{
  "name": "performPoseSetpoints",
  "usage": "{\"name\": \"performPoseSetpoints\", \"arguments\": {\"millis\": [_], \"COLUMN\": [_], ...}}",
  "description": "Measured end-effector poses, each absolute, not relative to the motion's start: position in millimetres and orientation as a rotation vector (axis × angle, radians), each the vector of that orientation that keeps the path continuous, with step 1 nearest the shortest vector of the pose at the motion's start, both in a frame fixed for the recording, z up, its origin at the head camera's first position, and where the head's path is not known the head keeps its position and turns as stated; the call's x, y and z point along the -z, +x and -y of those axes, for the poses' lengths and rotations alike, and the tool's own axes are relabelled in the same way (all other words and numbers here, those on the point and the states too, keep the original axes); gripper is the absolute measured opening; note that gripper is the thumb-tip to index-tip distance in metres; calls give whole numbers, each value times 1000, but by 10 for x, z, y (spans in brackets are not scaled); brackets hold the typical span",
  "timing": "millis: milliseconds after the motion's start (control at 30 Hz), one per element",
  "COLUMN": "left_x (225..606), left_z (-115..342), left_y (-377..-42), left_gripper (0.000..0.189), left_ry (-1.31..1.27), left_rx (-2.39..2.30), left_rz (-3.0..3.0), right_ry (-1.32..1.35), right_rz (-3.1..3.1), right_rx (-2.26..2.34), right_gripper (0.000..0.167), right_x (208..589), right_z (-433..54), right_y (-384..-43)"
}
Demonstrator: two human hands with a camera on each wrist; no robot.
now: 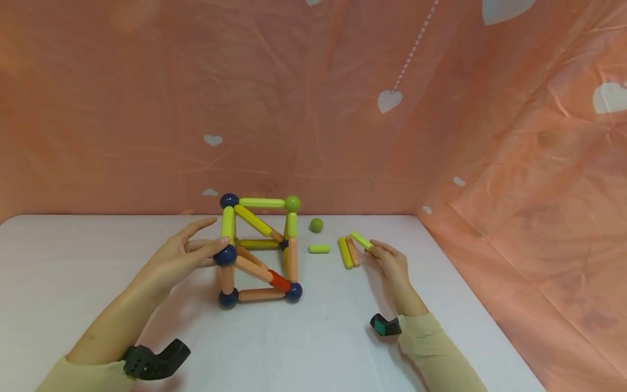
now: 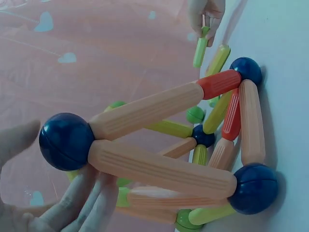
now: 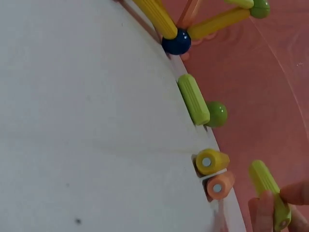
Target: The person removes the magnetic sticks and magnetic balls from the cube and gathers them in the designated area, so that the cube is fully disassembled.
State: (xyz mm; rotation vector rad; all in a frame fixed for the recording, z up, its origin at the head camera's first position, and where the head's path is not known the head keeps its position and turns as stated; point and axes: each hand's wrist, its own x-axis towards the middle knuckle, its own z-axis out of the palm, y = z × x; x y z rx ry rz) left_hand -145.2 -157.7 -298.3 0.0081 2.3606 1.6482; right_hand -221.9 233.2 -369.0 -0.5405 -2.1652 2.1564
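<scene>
A frame of magnetic sticks and balls stands on the white table [image 1: 328, 337], with dark blue balls at several corners and a green ball [image 1: 292, 204] at the top right. My left hand [image 1: 178, 256] is at its left side, thumb and fingers about the upper front blue ball [image 2: 66, 141]; the index finger stretches out beyond it. Orange sticks [image 2: 159, 166] run from this ball, one ending in a red stick [image 1: 280, 281]. To the right, my right hand [image 1: 392, 267] pinches a light green magnetic stick [image 1: 361, 240], held above the table in the right wrist view.
Between the frame and my right hand lie a loose green ball [image 1: 316, 225], a short light green stick [image 1: 319, 249], a yellow stick [image 1: 345, 253] and an orange stick [image 1: 353, 251]. A pink curtain [image 1: 313, 109] with hearts hangs behind the table and along its right side.
</scene>
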Motion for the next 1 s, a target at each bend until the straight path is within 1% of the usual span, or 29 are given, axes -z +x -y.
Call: {"name": "performPoseSetpoints", "arguments": {"millis": [200,367,700,1000], "left_x": [3015,3038,3048,3063], "left_z": [1577,1574,1583,1573], "left_y": [-1420,-1411,-1408,-1402], "left_gripper": [80,80,79,78], "left_ry": [127,104,86,100], "left_rx": [-1714,-1724,-1723,-1771], "left_rz": [-2336,-2311,-2304,-2286], "right_ry": [-601,-619,-457,-309], "right_rz": [2158,2182,2441,2477], "right_rx": [-2171,-2172,-1985,-1811], "right_gripper": [45,45,44,41], "right_x": [3764,3799,3746,3607], "right_z": [-2376,-2351,-2258,-2073], "right_y": [-2284,-2332,-2296,-2260]}}
